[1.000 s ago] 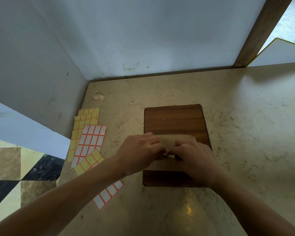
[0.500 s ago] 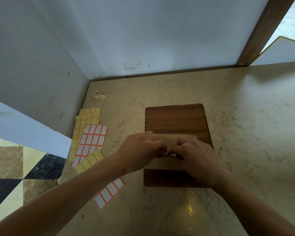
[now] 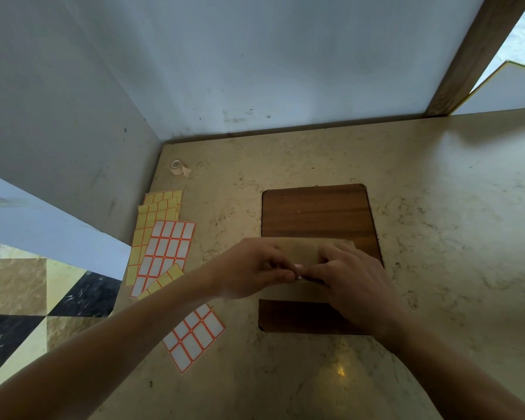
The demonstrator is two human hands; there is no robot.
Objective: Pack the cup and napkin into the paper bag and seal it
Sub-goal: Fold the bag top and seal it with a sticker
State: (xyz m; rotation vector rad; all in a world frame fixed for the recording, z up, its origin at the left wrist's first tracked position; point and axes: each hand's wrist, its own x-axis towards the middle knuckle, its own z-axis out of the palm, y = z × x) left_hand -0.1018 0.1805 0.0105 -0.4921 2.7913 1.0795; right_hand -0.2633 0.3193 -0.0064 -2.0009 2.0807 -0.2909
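A brown paper bag (image 3: 303, 248) lies flat on a dark wooden board (image 3: 315, 213) with its top folded over. My left hand (image 3: 252, 268) and my right hand (image 3: 350, 275) rest on the bag and meet at its middle. The fingertips of both pinch a small white sticker (image 3: 298, 269) against the folded flap. Most of the bag is covered by my hands. No cup or napkin shows anywhere.
Sheets of white and yellow labels (image 3: 164, 247) with orange borders lie to the left, one more sheet (image 3: 194, 336) nearer me. A small tape roll (image 3: 176, 167) sits near the back left corner. Walls close the back and left. The table's left edge drops to a tiled floor.
Both hands stay on the folded bag with only small finger movements at the middle of the flap. A small white sticker now shows between the fingertips.
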